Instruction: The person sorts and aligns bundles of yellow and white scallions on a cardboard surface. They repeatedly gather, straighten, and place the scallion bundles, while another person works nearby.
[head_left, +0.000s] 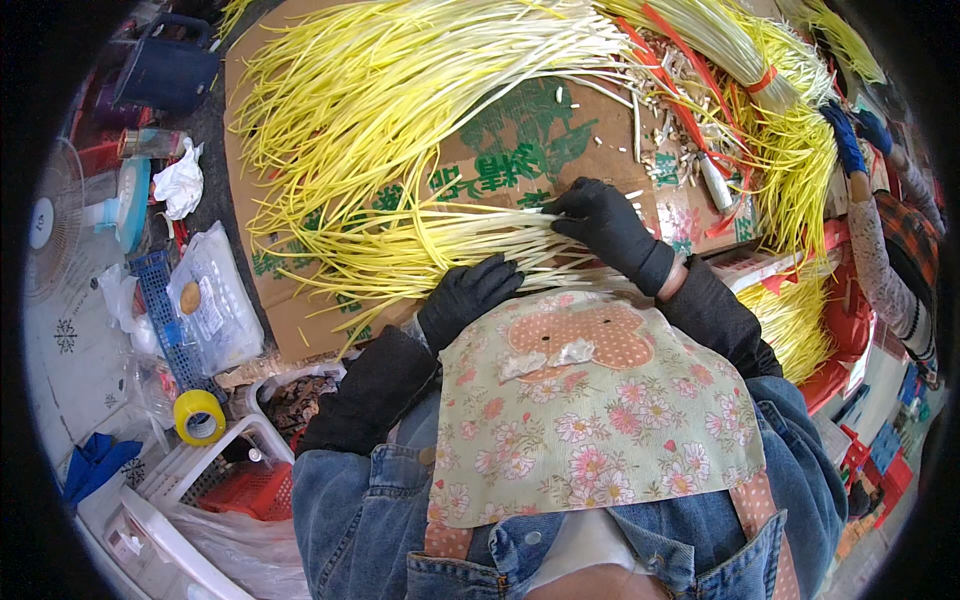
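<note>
Loose yellow chives lie before me on a flattened cardboard sheet, their white ends pointing right. My right hand, in a black glove, has its thumb and fingers pinched at the white stalk ends. Palm down on the near side of these stalks rests my left hand, also black-gloved, fingers close together; its grip underneath is hidden. A larger heap of yellow chives spreads beyond both hands.
A chive bundle bound with red tape lies at upper right, near cut scraps and a white cylindrical object. Blue-gloved co-worker's hands touch chives there. A fan, yellow tape roll and white basket stand left.
</note>
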